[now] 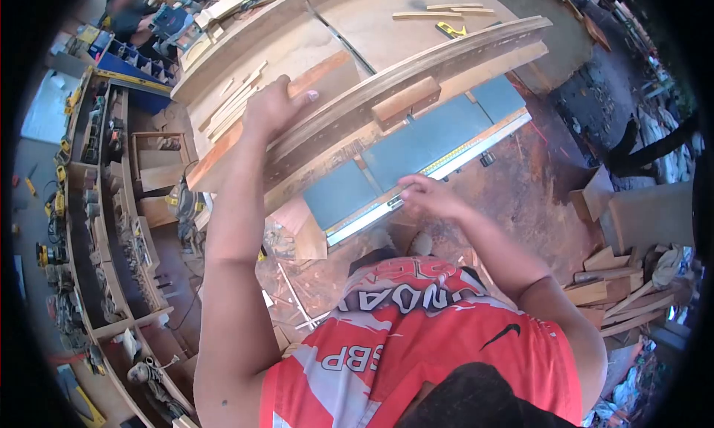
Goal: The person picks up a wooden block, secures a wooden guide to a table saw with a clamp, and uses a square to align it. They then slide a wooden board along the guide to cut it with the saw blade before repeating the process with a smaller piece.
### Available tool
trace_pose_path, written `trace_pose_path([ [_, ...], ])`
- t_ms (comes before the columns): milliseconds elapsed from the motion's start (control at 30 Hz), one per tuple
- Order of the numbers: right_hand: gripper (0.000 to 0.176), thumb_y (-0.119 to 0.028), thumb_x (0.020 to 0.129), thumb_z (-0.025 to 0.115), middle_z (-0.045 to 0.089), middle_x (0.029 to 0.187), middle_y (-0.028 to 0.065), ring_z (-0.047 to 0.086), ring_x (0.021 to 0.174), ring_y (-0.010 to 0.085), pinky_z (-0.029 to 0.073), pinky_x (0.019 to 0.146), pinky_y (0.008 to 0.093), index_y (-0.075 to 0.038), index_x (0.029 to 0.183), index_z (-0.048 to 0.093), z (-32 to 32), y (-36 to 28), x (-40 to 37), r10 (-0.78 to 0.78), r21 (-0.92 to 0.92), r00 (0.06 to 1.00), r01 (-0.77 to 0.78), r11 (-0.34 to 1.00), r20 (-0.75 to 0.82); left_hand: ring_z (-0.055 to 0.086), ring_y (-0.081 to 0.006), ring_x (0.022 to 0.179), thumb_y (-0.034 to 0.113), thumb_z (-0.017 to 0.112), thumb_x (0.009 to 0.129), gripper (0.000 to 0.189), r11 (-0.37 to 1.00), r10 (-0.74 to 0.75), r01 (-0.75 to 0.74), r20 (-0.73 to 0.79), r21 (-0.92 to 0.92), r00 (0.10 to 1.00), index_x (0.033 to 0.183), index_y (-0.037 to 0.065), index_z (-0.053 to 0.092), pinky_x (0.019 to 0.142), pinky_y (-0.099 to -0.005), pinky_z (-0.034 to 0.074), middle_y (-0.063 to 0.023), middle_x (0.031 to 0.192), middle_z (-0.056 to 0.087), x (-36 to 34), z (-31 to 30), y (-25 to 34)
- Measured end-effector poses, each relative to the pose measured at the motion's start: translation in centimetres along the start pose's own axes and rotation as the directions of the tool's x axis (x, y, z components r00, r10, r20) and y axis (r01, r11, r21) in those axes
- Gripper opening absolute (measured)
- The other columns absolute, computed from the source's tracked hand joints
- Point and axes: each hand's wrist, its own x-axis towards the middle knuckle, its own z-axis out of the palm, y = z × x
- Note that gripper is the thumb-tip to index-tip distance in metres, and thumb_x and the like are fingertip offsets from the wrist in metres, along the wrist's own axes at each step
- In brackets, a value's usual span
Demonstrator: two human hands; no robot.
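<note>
My left hand is closed over a long reddish wooden board, which lies along the back of a thick plywood fence. Its thumb points toward the fence. In front of the fence, a wooden block sticks out. My right hand is curled at the front rail of the grey saw table, beside its yellow measuring scale. Whatever its fingers hold there is hidden. Beyond the fence, a dark slot runs through the plywood base.
Thin wood strips lie left on the plywood, and a yellow tape measure sits farther back. Shelves of tools line the left side. Offcuts are piled at right. Another person is at upper left.
</note>
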Motion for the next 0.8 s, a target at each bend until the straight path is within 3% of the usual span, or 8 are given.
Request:
trace_pose_path([
  [133, 0.035, -0.027, 0.094, 0.067, 0.067, 0.09, 0.0028, 0.063, 0.085, 0.0115, 0.051, 0.076, 0.0276, -0.005, 0.121, 0.062, -6.0, -4.3, -1.1, -0.088, -0.273, 0.952, 0.005, 0.962, -0.293, 0.065, -0.0377, 0.102, 0.067, 0.057, 0.085, 0.068, 0.997, -0.011, 0.006, -0.052, -0.083, 0.999, 0.111, 0.005, 0.06, 0.087, -0.0474, 0.049, -0.0209, 0.103, 0.069, -0.3, 0.1, -0.2],
  [267, 0.021, -0.021, 0.095, 0.065, 0.067, 0.088, 0.0015, 0.062, 0.081, 0.0097, 0.051, 0.071, 0.0284, -0.003, 0.105, 0.067, -15.4, -9.4, 2.2, -0.37, -0.33, 0.883, 0.272, 0.904, -0.287, 0.064, -0.0386, 0.094, 0.058, 0.053, 0.093, 0.056, 0.962, -0.083, 0.059, -0.08, -0.267, 0.993, 0.1, 0.003, 0.062, 0.082, -0.0458, 0.048, -0.0225, 0.096, 0.068, 0.3, 0.3, -1.1],
  [333, 0.02, -0.021, 0.095, 0.064, 0.068, 0.084, 0.0046, 0.063, 0.079, 0.011, 0.051, 0.07, 0.0308, -0.002, 0.101, 0.067, -19.5, -15.1, 4.4, -0.383, -0.593, 0.871, 0.139, 0.793, -0.308, 0.063, -0.0394, 0.09, 0.055, 0.052, 0.095, 0.054, 0.945, -0.097, 0.049, -0.135, -0.324, 0.986, 0.095, 0.002, 0.063, 0.08, -0.0451, 0.048, -0.0231, 0.093, 0.067, 1.0, 1.1, -2.2],
  [400, 0.019, -0.021, 0.094, 0.063, 0.069, 0.083, 0.0093, 0.065, 0.078, 0.0161, 0.051, 0.07, 0.0326, -0.002, 0.1, 0.067, -24.4, -19.1, 8.5, -0.594, -0.855, 0.772, 0.133, 0.502, -0.228, 0.062, -0.0389, 0.084, 0.05, 0.049, 0.098, 0.052, 0.909, -0.118, -0.005, -0.267, -0.418, 0.956, 0.09, 0.001, 0.063, 0.077, -0.0432, 0.047, -0.0228, 0.089, 0.066, 2.0, 2.2, -3.2],
  [433, 0.02, -0.02, 0.093, 0.064, 0.07, 0.085, 0.0116, 0.066, 0.08, 0.0212, 0.051, 0.073, 0.0347, -0.003, 0.101, 0.067, -26.9, -21.1, 10.8, -0.59, -0.889, 0.784, 0.114, 0.443, -0.194, 0.061, -0.0376, 0.082, 0.049, 0.048, 0.099, 0.052, 0.888, -0.136, -0.032, -0.329, -0.458, 0.934, 0.088, 0.0, 0.064, 0.076, -0.042, 0.048, -0.0218, 0.086, 0.065, 2.1, 3.0, -3.7],
  [500, 0.021, -0.02, 0.091, 0.064, 0.07, 0.088, 0.0138, 0.067, 0.082, 0.0264, 0.052, 0.076, 0.0369, -0.003, 0.103, 0.067, -33.0, -24.5, 16.5, -0.584, -0.925, 0.801, 0.115, 0.363, -0.129, 0.062, -0.0337, 0.08, 0.047, 0.046, 0.1, 0.052, 0.824, -0.311, 0.195, -0.138, -0.532, 0.94, 0.092, -0.001, 0.064, 0.075, -0.0409, 0.048, -0.0202, 0.082, 0.065, 2.5, 3.5, -5.5],
  [567, 0.024, -0.019, 0.089, 0.065, 0.07, 0.099, 0.0145, 0.066, 0.094, 0.0319, 0.051, 0.085, 0.0403, -0.006, 0.108, 0.067, -38.2, -25.2, 22.1, -0.491, -0.994, 0.868, -0.03, 0.1, -0.076, 0.062, -0.0321, 0.079, 0.046, 0.045, 0.101, 0.052, 0.851, -0.323, 0.199, -0.185, -0.487, 0.928, 0.091, -0.001, 0.063, 0.075, -0.0403, 0.048, -0.0196, 0.081, 0.065, 2.9, 3.3, -5.0],
  [800, 0.03, -0.024, 0.085, 0.069, 0.068, 0.105, 0.0124, 0.062, 0.104, 0.0333, 0.049, 0.089, 0.0429, -0.01, 0.112, 0.066, -42.0, -25.9, 31.2, -0.287, -0.964, 0.923, 0.223, -0.146, 0.257, 0.063, -0.0304, 0.077, 0.044, 0.045, 0.102, 0.051, 0.889, -0.382, 0.333, -0.107, -0.315, 0.918, 0.089, -0.002, 0.061, 0.074, -0.0397, 0.047, -0.0184, 0.082, 0.065, 2.5, 2.1, -2.7],
])
